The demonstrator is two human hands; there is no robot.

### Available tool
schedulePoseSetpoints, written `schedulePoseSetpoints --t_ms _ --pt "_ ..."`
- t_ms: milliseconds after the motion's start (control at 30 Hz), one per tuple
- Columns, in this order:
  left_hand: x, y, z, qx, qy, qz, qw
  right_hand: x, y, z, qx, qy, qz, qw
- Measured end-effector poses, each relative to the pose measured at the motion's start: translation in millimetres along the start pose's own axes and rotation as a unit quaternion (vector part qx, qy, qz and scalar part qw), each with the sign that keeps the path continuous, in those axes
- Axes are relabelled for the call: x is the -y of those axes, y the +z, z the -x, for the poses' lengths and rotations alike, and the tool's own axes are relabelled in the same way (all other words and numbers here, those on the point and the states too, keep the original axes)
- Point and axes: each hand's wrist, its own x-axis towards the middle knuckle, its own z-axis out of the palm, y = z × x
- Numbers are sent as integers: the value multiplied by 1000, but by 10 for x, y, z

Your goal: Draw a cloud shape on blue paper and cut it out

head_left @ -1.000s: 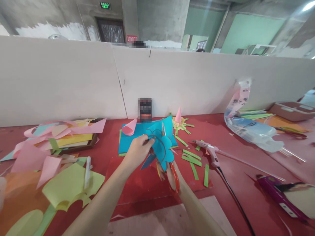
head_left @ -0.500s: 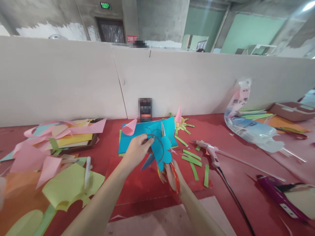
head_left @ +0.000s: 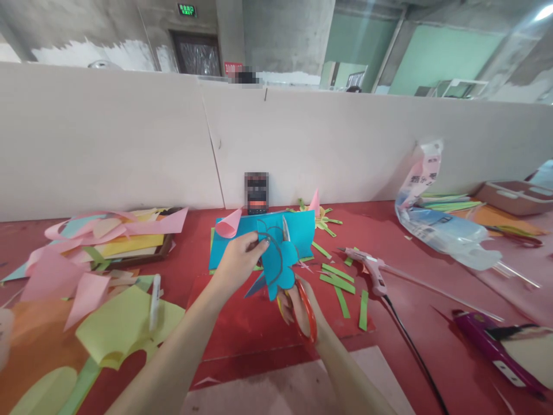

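Between thumb and fingers, my left hand [head_left: 241, 253] pinches a piece of blue paper [head_left: 273, 262] with a scalloped, petal-like edge and dark curved lines drawn on it. My right hand [head_left: 297, 305] is closed around the handles of red scissors [head_left: 310, 311], partly hidden behind the paper. A scissor blade sticks up past the paper's upper right side. Behind them, a larger sheet of blue paper [head_left: 302, 227] lies near the wall, with a rolled pink paper cone [head_left: 228, 223] at its left.
Green paper strips [head_left: 339, 279] and a pink glue gun [head_left: 367, 268] with a black cord lie to the right. Farther right are a plastic bag [head_left: 458, 230] and a purple tool [head_left: 496, 351]. Paper scraps and a white marker [head_left: 154, 302] are on the left. A phone [head_left: 256, 193] leans against the white partition [head_left: 345, 144].
The blue paper in my left hand has turned and shifted slightly left. More of the blue sheet behind it shows at the right. Both hands keep nearly the same place.
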Motion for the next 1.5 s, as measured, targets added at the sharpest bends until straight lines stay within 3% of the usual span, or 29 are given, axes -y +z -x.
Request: schedulePoseSetpoints --t_ms 567,800,1000,1500 --pt "17 -89 -24 -24 41 -88 995 206 103 55 23 47 -77 996" --pt "31 -134 -45 -31 56 -99 993 108 106 24 54 34 -97 993" --pt "28 -152 -52 -36 59 -100 993 53 94 -33 70 62 -104 990" --pt "27 -135 -39 -24 59 -99 993 89 117 18 55 42 -91 993"
